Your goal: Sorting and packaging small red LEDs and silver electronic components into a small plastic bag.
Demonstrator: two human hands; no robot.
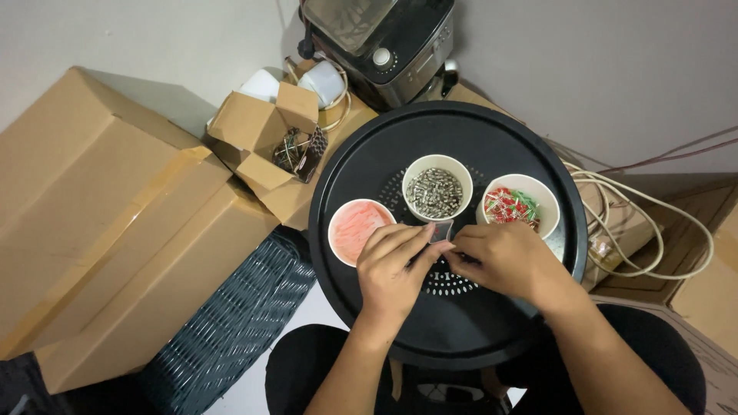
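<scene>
A round black tray (369, 165) lies in front of me with three white paper cups on it. The left cup (354, 229) holds thin pink pieces, the middle cup (437, 188) small silver metal parts, the right cup (520, 204) small red and green parts. My left hand (396, 265) and my right hand (503, 261) meet over the tray's middle, just below the middle cup. Between their fingertips they pinch a small clear bag (443, 233). What is inside it is too small to tell.
Large cardboard boxes (108, 223) stand to the left, with a small open box (265, 138) of clips and wires beside the tray. A black and silver appliance (380, 46) stands behind it. White cables (646, 230) loop at the right. A dark wicker basket (231, 323) sits at lower left.
</scene>
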